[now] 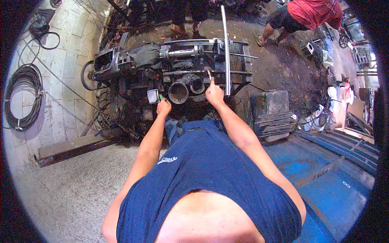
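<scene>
My left hand (163, 107) is closed around the green end of a small tool with a pale square head (153, 96); its exact kind is unclear. To the right, my right hand (214, 94) has its index finger stretched forward and the other fingers curled. A short, pale, thin piece (209, 73) shows just beyond that fingertip, seemingly pinched, but too small to name. Both hands are at the near side of a dark, greasy machine (148, 56) with a shiny horizontal shaft (182, 53). Between them sits a round, open metal pipe end (178, 93).
A long bright metal tube (225, 48) lies across the machine's right part. Stacked rods (275, 123) rest by a grey metal box (269, 101). Cable coils (24, 97) lie at left. A person in a red shirt (314, 14) bends far right; another person's feet (178, 29) stand behind the machine.
</scene>
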Demonstrator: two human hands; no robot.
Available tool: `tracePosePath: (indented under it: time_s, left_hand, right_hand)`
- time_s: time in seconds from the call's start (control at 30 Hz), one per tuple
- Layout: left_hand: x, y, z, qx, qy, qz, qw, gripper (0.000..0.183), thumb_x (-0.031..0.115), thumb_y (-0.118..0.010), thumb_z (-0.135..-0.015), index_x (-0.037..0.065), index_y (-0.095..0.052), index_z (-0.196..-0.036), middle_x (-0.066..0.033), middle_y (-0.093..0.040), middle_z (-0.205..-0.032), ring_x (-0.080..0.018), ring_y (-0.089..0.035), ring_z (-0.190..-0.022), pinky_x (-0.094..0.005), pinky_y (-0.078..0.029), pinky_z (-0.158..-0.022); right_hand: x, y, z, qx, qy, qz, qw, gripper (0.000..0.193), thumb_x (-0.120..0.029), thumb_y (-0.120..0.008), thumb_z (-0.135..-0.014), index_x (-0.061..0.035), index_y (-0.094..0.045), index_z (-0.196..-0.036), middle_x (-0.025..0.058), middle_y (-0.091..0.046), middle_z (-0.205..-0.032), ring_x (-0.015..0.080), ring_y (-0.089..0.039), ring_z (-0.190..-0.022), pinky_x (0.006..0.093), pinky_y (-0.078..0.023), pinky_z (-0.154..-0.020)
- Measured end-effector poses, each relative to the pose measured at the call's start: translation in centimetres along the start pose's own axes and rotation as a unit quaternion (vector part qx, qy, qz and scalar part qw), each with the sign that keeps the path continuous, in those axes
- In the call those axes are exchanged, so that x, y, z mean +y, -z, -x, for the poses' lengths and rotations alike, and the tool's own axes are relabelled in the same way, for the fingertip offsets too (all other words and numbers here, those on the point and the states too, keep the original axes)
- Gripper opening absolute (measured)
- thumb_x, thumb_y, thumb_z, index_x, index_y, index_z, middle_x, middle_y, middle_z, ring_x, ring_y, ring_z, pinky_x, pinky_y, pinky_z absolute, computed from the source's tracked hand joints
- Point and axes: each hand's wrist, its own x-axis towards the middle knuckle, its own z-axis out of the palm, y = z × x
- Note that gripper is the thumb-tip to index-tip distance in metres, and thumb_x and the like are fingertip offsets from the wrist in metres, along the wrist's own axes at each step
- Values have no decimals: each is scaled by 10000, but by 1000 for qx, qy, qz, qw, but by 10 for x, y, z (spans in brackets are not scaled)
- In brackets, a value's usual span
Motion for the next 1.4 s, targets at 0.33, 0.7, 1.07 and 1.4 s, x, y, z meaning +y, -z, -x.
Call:
tracePosePath:
  time_s: [0.33,0.7,1.07,1.4]
  left_hand:
    - [-4,-4,0,14,-8,11,1000,315,324,-447,-894,196,-630,-1115,-200,-634,-1104,-383,-593,-1056,-466,-480,-885]
    - [-2,-5,-1,20,0,19,1000,334,342,-441,-893,175,-636,-1107,-214,-630,-1100,-398,-587,-1054,-474,-475,-886]
    - [-3,-4,0,9,2,30,999,321,320,-448,-884,154,-632,-1088,-215,-636,-1073,-398,-596,-1028,-476,-477,-873]
    - [1,4,7,22,-9,47,999,317,322,-447,-893,134,-636,-1065,-230,-639,-1040,-416,-588,-1019,-474,-473,-865]
  right_hand:
    - [3,-5,-3,11,7,13,1000,624,-145,-439,-826,13,-309,-1416,285,-644,-796,431,-649,-753,535,-506,-748]
    - [6,-8,-7,27,27,2,999,608,-159,-455,-832,23,-337,-1399,277,-638,-747,427,-647,-697,533,-516,-693]
    - [-20,7,-9,43,-26,-82,995,551,-212,-434,-880,-18,-372,-1391,300,-630,-782,456,-632,-744,541,-498,-719]
    - [-63,28,-71,95,-19,-70,993,738,-147,-525,-829,32,-154,-1442,237,-653,-833,406,-651,-802,499,-506,-735]
